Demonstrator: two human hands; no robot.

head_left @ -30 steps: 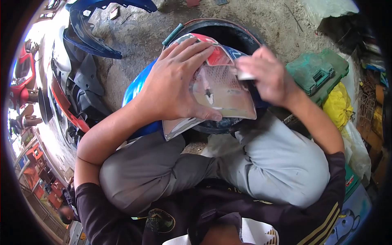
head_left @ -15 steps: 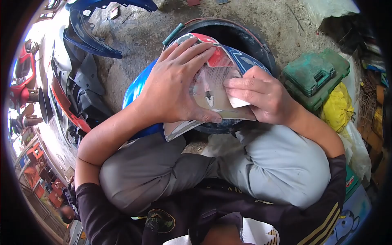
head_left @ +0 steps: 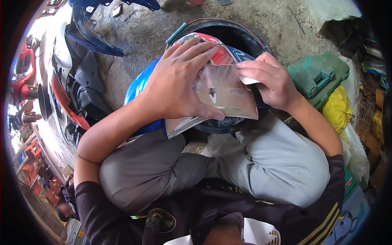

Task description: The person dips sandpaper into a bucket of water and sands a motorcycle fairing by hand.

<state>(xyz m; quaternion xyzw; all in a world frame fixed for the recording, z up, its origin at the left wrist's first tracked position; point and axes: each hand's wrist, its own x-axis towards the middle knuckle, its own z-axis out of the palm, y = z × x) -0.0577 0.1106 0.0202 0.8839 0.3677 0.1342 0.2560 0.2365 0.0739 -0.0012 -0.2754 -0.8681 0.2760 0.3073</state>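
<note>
A blue and red motorcycle body panel rests over a black bucket. Its middle is rubbed down to dull beige and pinkish patches, with a small dark slot in it. My left hand holds the panel, fingers stretched over its upper part and thumb along the lower edge. Pinched in my right hand is a folded white sheet that looks like sandpaper. This hand is at the panel's right edge, near the red and blue graphics. Part of the sheet is hidden under my fingers.
A green tool case lies right of the bucket, beside a yellow bag. Dark blue plastic parts lie on the concrete floor at upper left. More grey and black panels stand along the left. Another person shows at far lower left.
My right hand has moved up and to the right with the white sheet, from the panel's middle to its right edge. My left hand stays on the panel.
</note>
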